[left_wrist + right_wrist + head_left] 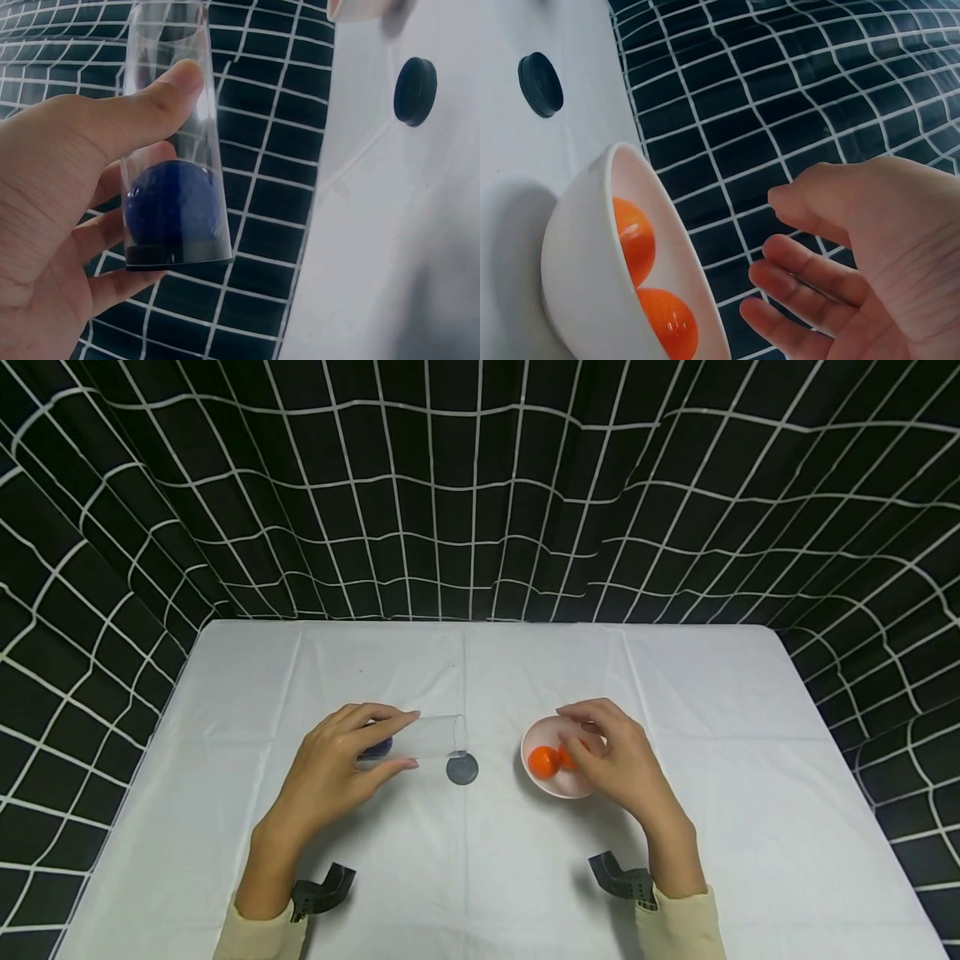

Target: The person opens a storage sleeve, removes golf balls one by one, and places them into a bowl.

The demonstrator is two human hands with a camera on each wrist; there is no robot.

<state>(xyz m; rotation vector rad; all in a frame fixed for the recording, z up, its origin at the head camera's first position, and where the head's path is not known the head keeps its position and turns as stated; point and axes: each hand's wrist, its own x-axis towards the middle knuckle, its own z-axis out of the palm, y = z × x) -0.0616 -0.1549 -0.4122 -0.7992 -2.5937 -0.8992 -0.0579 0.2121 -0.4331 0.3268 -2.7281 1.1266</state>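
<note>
My left hand (322, 772) grips a clear plastic tube (435, 737), thumb on one side and fingers on the other. In the head view the tube lies sideways, its open end facing right. A dark blue ball (176, 202) sits inside at the dark-capped end. Over the right side of a white bowl (553, 732) hovers my right hand (618, 760), its fingers loosely bent with nothing between them. Two orange balls rest in the bowl: the left ball (543, 762) shows fully, while the other ball (567, 757) is partly hidden by the thumb.
A round dark cap (462, 769) lies on the white-covered table (465, 860), just below the tube's open end and left of the bowl. Black curtains (450, 510) with a white grid enclose the back and sides.
</note>
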